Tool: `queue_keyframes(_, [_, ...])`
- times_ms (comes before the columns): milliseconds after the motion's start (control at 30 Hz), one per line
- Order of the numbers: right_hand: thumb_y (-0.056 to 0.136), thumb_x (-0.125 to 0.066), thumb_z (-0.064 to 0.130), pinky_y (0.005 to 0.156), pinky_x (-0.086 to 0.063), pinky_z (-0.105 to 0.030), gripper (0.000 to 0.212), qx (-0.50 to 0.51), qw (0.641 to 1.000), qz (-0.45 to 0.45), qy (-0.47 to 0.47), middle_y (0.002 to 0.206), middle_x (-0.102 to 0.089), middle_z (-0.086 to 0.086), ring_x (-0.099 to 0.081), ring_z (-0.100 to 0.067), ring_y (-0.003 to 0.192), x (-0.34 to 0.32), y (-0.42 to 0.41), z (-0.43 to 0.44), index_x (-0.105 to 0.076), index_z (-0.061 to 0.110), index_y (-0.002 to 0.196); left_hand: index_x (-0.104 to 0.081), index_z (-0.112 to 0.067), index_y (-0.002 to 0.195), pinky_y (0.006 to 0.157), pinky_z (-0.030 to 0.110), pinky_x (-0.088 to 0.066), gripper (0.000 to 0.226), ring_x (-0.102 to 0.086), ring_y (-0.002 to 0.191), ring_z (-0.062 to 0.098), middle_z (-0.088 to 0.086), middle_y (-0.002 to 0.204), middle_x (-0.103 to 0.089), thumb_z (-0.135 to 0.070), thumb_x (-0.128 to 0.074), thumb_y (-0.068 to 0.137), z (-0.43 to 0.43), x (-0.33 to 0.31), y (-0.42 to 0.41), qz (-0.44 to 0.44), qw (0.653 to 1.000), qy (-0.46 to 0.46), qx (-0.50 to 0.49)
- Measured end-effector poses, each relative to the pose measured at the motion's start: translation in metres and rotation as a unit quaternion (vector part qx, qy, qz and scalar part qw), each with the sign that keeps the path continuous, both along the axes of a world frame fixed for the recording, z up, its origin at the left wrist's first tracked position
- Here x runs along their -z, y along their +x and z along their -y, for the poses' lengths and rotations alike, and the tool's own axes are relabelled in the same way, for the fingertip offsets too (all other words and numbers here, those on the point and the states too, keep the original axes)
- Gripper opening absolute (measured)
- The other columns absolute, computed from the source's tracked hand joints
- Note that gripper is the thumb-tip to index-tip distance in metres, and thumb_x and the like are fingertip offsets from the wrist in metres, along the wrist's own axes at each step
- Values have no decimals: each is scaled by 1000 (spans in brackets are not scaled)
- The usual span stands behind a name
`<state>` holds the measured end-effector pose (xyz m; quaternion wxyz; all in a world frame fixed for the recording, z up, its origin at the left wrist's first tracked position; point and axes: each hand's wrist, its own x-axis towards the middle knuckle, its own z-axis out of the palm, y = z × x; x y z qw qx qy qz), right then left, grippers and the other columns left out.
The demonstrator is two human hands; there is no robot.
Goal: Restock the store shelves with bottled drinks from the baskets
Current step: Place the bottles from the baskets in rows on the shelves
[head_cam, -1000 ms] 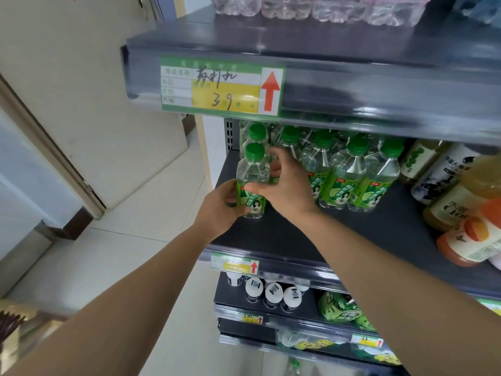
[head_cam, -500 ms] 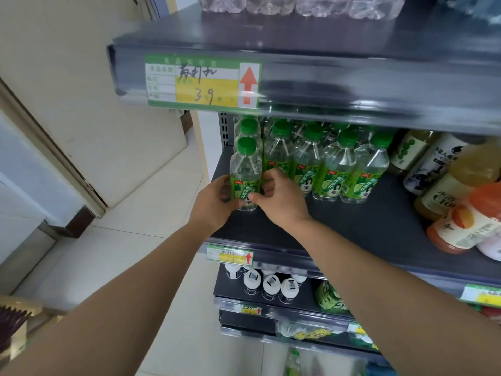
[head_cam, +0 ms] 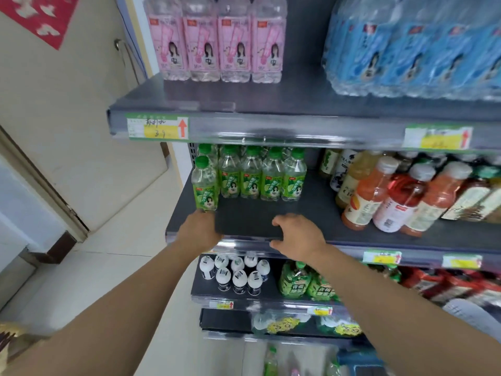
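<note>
On shelf (head_cam: 257, 221), near left — green bottle (head_cam: 205, 185); left hand (head_cam: 199, 232) at base, grip not discernible; right hand (head_cam: 295, 237) loosely curled, empty. Toppling is risked if nudged.

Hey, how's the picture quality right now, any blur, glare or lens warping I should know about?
Head view: the wide lens bows the shelf edges and tips the orange-coloured bottles outward; the blue-wrapped pack and the lower right corner are smeared; glare streaks the clear price strip; the front green-label bottle is fairly sharp; the lighting is soft, with no hard shadows.
</note>
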<state>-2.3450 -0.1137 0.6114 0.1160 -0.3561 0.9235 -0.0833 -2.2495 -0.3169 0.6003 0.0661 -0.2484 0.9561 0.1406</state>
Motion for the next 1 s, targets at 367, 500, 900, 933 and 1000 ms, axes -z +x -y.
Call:
queue_keyframes(367, [90,-61,39,96,-49,-41,54,127,986,3,105,136,-50,-5,-45,-26,128,-14,39,-189,-46,25,140,-44,-16,137,96,39,-45,54,-46,122,29,10,131,-48,-33,-61,89,-160,-9,-7,16,982,-27,188])
queue_keyframes(500, [87,-63,36,93,-51,-40,52,230,968,9,97,132,-52,-3,-48,-25,124,-14,56,-249,-48,28,136,-46,-15,134,97,40,-45,51,-46,122,28,9,129,-49,-31,-63,88,-219,-8,-30,5,961,-9,276])
queue_keyframes(900, [86,-60,33,98,-48,-37,47,495,862,69,90,132,-55,-5,-51,-27,124,10,175,-428,-53,26,132,-50,-17,133,98,37,-43,48,-46,124,28,7,129,-50,-28,-60,88,-423,16,-25,14,849,30,527])
queue_keyframes(933, [85,-60,32,98,-47,-37,45,514,850,75,90,130,-56,-6,-51,-28,123,14,188,-442,-55,24,129,-48,-18,136,99,37,-43,50,-46,124,27,7,131,-50,-27,-60,88,-441,22,-19,18,839,33,542])
queue_keyframes(1000, [86,-62,31,99,-46,-37,45,544,829,84,96,128,-55,-7,-51,-29,123,22,214,-469,-54,23,130,-42,-19,142,104,39,-40,55,-42,129,27,7,139,-47,-28,-58,90,-478,35,-7,26,817,25,576])
